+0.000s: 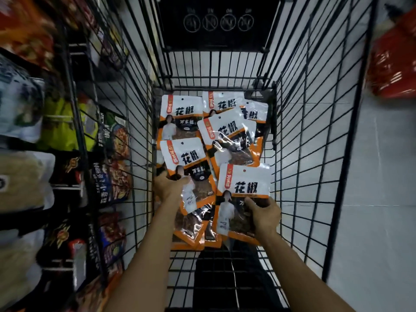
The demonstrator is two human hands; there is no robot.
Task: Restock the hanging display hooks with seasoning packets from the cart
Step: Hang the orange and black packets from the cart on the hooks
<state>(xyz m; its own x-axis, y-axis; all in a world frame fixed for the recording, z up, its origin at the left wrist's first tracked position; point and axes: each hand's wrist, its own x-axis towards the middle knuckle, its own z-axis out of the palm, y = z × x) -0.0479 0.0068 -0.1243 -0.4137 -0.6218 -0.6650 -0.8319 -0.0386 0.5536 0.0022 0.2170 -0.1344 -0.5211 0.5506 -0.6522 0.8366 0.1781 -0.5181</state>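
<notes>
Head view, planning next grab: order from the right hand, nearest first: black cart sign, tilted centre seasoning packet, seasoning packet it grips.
1. Gripped seasoning packet, in right hand.
2. Tilted centre seasoning packet, mid-cart.
3. Black cart sign, far end.

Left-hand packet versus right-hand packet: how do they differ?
The left-hand packet tilts, top leaning left; the right-hand packet sits nearly square. The left hand pinches its packet's left edge; the right hand grips its packet's lower right. Both share the white-and-orange design.

Dim light, glare on packets (229, 136), blurred, bowed edges
</notes>
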